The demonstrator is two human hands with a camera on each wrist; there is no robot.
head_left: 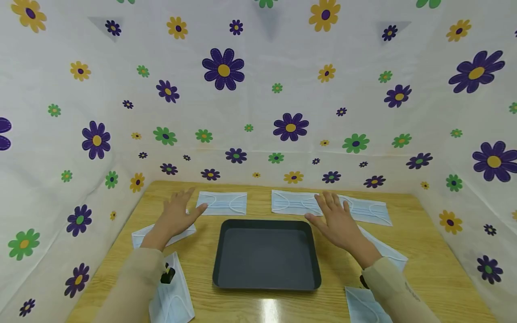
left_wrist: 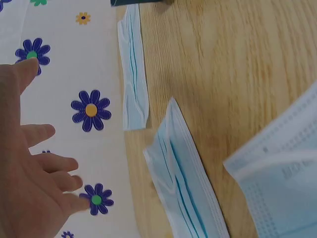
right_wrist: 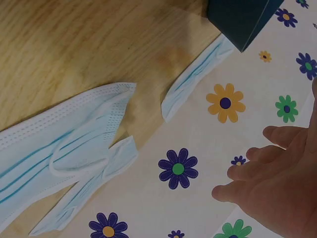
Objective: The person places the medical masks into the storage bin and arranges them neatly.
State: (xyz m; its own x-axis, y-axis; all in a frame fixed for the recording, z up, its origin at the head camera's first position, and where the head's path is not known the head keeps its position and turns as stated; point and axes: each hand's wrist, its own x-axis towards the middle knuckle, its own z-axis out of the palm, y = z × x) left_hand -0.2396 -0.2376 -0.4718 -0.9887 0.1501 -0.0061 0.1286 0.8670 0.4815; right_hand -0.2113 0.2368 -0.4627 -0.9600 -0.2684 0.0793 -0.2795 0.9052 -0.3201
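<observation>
My left hand hovers with spread fingers to the left of a dark grey tray, over a light blue face mask. On the other side, my right hand is held out with straight fingers, overlapping the back right masks in the head view. Neither hand holds anything. A face mask lies flat behind the tray on the left, and another face mask lies behind it on the right. In the left wrist view, a mask with white ear loops lies near the hand; the right wrist view shows a mask likewise.
More masks lie around the tray: one at the front left, one at the back right, one at the right and one at the front right. A flower-printed white cloth surrounds the wooden table.
</observation>
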